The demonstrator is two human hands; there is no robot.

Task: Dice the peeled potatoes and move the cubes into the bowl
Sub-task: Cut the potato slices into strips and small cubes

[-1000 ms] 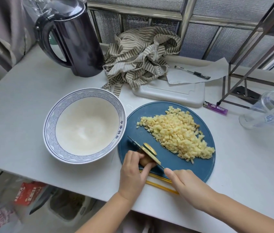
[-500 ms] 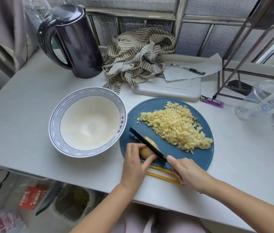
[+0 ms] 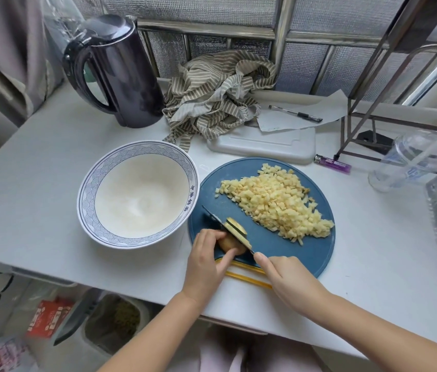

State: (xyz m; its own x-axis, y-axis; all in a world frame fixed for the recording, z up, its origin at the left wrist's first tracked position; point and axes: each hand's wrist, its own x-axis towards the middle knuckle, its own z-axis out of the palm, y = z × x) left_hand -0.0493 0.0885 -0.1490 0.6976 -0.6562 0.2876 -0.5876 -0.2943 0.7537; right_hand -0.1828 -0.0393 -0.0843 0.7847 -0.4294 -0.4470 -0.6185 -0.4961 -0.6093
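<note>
The bowl is seen as white inside, with a band of blue wave pattern round its rim and small blue characters at one side. Dark blue is shown by the round board, pale yellow by the potato cubes. The kettle is coloured glossy black, the cloth is striped beige and white, the lighter is purple and the bench white.
</note>
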